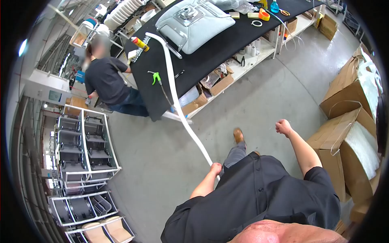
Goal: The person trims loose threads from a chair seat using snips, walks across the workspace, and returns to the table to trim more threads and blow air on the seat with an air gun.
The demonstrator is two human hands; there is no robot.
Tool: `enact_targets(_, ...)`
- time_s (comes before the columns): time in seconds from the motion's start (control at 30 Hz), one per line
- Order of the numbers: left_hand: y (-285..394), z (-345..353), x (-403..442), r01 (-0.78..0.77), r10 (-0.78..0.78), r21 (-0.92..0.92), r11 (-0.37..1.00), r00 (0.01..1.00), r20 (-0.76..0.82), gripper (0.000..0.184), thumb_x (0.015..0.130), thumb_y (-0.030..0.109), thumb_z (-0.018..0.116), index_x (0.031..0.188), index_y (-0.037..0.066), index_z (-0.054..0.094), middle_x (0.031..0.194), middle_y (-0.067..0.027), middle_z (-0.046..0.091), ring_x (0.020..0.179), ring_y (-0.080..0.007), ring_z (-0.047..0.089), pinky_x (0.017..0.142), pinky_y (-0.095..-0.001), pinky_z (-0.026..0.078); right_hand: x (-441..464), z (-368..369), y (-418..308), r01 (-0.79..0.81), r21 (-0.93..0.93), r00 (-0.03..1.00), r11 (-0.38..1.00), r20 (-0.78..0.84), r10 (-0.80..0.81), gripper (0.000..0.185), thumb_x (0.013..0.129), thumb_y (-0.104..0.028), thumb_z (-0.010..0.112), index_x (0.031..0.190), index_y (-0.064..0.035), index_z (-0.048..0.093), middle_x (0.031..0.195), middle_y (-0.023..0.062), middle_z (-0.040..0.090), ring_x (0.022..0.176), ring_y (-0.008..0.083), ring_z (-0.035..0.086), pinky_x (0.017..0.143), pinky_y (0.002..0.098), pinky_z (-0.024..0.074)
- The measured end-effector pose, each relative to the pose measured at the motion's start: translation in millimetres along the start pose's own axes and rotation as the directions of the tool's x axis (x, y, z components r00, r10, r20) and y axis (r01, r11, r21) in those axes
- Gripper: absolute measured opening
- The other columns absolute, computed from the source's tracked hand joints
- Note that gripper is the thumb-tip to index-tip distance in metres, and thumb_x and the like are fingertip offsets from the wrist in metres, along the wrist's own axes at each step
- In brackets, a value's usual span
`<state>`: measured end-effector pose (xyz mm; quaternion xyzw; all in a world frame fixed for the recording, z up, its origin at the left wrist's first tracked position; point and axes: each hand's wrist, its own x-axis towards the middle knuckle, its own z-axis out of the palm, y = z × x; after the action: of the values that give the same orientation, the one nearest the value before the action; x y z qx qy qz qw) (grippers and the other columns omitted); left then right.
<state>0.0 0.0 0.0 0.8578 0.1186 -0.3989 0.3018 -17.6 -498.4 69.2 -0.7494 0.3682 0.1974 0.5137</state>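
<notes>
My left hand [216,167] is closed around the lower end of a long white strip [175,94], perhaps a tube; I cannot tell its material. The strip rises in a curve past the corner of the black-topped table [148,87], and its far end lies on the tabletop. Swung out to my right, my right hand [283,127] is curled into a loose fist over the floor, touching nothing, with nothing showing in it. Beside the strip on the table are a green air gun [155,77] and a yellow-and-red can [139,43].
A grey padded seat part [194,26] lies on the table, with an orange tape roll [264,14] further right. A person [109,81] in dark clothes stands at the table's left. Open cardboard boxes [330,141] line my right; racks [85,141] with chair parts stand left.
</notes>
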Motion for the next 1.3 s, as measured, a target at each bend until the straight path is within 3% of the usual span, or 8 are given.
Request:
enact_targets(0.1, 19, -6, 46, 0.019, -0.025, 0.096, 0.995, 0.998, 0.063, 0.02, 0.084, 0.016, 0.06, 0.095, 0.007, 0.075, 0.076, -0.0135, 0.07, 0.057, -0.0261, 0.063, 0.048, -0.0411, 0.047, 26, 8, -38, 0.071, 0.19, 0.997, 0.979, -0.027, -0.067, 0.024, 0.089, -0.019, 0.056, 0.091, 0.0029, 0.067, 0.077, 0.0091, 0.067, 0.064, 0.0181, 0.066, 0.054, 0.0309, 0.0522)
enact_targets(0.17, 34, -4, 92, 0.104, -0.058, -0.181, 0.978, 0.968, 0.243, 0.017, 0.085, 0.016, 0.06, 0.085, 0.002, 0.07, 0.07, -0.0118, 0.066, 0.053, -0.0239, 0.06, 0.045, -0.0398, 0.045, 39, 13, -42, 0.073, 0.088, 0.997, 0.993, 0.019, -0.075, 0.023, 0.09, -0.018, 0.056, 0.086, 0.0017, 0.068, 0.074, 0.0086, 0.067, 0.068, 0.014, 0.066, 0.056, 0.028, 0.0512)
enact_targets(0.3, 176, -69, 177, 0.05, -0.038, -0.043, 0.998, 0.968, 0.248, 0.016, 0.085, 0.008, 0.056, 0.081, 0.001, 0.069, 0.068, -0.0074, 0.064, 0.058, -0.0177, 0.058, 0.051, -0.0351, 0.046, 76, 1, -8, -0.023, -0.428, 0.978, 0.904, 0.178, 0.11, 0.042, 0.093, -0.036, 0.058, 0.096, 0.0031, 0.071, 0.084, 0.0179, 0.071, 0.08, 0.0273, 0.07, 0.073, 0.0417, 0.0556)
enact_targets(0.5, 305, -124, 249, -0.36, 0.344, -0.102, 0.927, 0.927, -0.147, 0.035, 0.086, 0.022, 0.07, 0.114, 0.003, 0.066, 0.1, -0.0131, 0.072, 0.093, -0.023, 0.069, 0.085, -0.0381, 0.054, 99, -29, 14, -0.258, -0.25, 0.966, 0.933, -0.066, 0.249, 0.054, 0.095, -0.047, 0.05, 0.086, 0.0002, 0.073, 0.08, 0.0231, 0.069, 0.079, 0.0341, 0.07, 0.078, 0.0431, 0.0542)
enact_targets(0.73, 411, -166, 253, -0.494, 0.488, 0.142, 0.858, 0.696, -0.527, 0.037, 0.081, 0.012, 0.07, 0.116, 0.003, 0.059, 0.108, -0.0141, 0.061, 0.104, -0.0315, 0.061, 0.089, -0.0433, 0.05, 234, -46, 45, 0.223, -0.571, 0.975, 0.79, 0.144, -0.171, 0.042, 0.091, -0.036, 0.057, 0.093, 0.003, 0.073, 0.08, 0.0236, 0.071, 0.083, 0.0296, 0.071, 0.072, 0.0428, 0.0563)
enact_targets(0.93, 444, -175, 280, -0.31, 0.272, 0.047, 0.95, 0.74, -0.615, 0.039, 0.078, 0.013, 0.073, 0.112, 0.003, 0.059, 0.105, -0.0145, 0.062, 0.102, -0.0317, 0.061, 0.089, -0.0433, 0.05, 297, -125, -152, -0.171, -0.212, 0.971, 0.962, 0.127, 0.2, 0.024, 0.087, -0.019, 0.062, 0.078, 0.002, 0.07, 0.074, 0.0143, 0.071, 0.057, 0.0225, 0.067, 0.05, 0.036, 0.0526)
enact_targets(1.17, 472, -176, 289, -0.016, -0.025, -0.061, 0.998, 0.778, -0.628, 0.036, 0.075, 0.023, 0.075, 0.098, -0.001, 0.06, 0.106, -0.0242, 0.063, 0.102, -0.0401, 0.062, 0.09, -0.048, 0.05, 448, -210, -298, 0.422, -0.326, 0.903, 0.846, 0.068, -0.425, 0.03, 0.08, -0.022, 0.06, 0.058, -0.0012, 0.061, 0.057, 0.0157, 0.062, 0.049, 0.0262, 0.06, 0.052, 0.0412, 0.0494)
enact_targets(1.3, 458, -180, 307, 0.004, 0.086, 0.17, 0.985, 0.851, -0.517, 0.044, 0.074, 0.027, 0.072, 0.097, -0.01, 0.064, 0.106, -0.0269, 0.062, 0.103, -0.0438, 0.059, 0.093, -0.0493, 0.048, 461, -217, -384, 0.322, -0.444, 0.893, 0.836, -0.149, -0.424, 0.031, 0.083, -0.029, 0.063, 0.095, -0.0014, 0.067, 0.095, 0.0217, 0.069, 0.094, 0.0399, 0.066, 0.083, 0.0491, 0.0523)
